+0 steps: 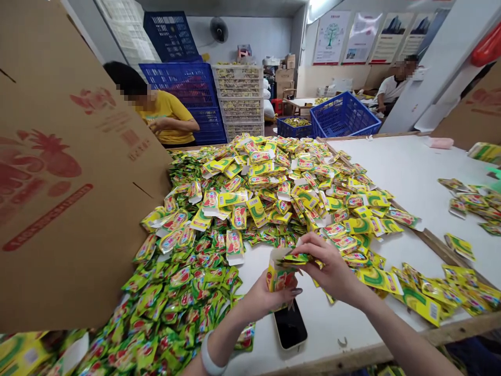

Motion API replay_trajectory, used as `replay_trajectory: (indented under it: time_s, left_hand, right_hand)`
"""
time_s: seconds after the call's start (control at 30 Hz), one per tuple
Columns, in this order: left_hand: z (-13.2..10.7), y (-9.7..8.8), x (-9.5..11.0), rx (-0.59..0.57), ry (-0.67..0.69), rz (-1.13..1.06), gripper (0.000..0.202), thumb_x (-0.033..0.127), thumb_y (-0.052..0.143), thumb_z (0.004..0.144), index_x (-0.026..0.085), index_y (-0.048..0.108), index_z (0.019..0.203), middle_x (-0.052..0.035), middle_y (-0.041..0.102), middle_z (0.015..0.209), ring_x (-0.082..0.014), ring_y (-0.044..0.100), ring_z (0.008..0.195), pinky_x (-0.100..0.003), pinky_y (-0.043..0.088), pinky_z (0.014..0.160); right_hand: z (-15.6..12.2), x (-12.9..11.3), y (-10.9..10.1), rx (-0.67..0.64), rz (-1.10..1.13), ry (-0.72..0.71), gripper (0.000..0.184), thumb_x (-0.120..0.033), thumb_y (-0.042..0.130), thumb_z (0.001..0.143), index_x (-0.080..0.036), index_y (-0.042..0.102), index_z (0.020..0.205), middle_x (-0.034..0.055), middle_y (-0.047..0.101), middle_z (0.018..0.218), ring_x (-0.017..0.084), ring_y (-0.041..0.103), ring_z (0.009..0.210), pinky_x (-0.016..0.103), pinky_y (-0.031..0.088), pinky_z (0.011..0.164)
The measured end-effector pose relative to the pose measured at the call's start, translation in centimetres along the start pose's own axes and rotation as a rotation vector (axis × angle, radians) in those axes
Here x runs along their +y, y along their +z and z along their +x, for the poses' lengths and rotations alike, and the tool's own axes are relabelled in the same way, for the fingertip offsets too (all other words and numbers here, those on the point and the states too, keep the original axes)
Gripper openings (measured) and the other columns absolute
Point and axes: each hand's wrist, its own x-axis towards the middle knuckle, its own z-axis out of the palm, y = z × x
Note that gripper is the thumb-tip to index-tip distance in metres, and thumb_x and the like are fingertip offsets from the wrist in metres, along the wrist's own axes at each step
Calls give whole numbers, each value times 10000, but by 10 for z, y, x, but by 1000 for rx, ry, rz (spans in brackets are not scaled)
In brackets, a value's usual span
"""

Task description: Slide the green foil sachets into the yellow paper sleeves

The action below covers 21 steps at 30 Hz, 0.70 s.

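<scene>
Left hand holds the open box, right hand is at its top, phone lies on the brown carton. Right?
Not the phone: in the head view, the phone lies on the white tabletop. The left hand does hold the open box, with the right hand at its top.

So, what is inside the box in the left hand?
Green packets in the right hand show at the open mouth of the box; its walls hide anything deeper.

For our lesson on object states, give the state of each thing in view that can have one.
Left hand: closed around the small box
Right hand: pinching green packets
Small box: open on top
Phone: lying flat, screen dark
Rightmost blue crate: tilted
Light: lit
Fan: spinning or still, cannot tell
</scene>
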Motion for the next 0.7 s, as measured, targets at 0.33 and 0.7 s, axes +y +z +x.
replay_trajectory:
  time_s: [0.33, 0.7]
  left_hand:
    - [8, -3, -9, -93, 33, 126, 530, 476, 758, 741, 168, 498, 1084, 43, 479, 753, -95, 422, 646, -242, 376, 608]
    - [-7, -7, -36, -282, -217, 241, 1018, 246, 727, 750, 257, 118, 1565, 22, 535, 826, -129, 485, 723, -279, 424, 696]
  right_hand:
    - [4, -25, -28, -438, -286, 77, 218, -165, 527, 935, -224, 672, 1086, 47, 605, 963, 151, 604, 834, 262, 490, 754]
    - [-56, -6, -12, -471, -281, 81, 269, -134, 417, 962, -190, 667, 881, 55, 667, 886, 154, 616, 752, 242, 427, 641]
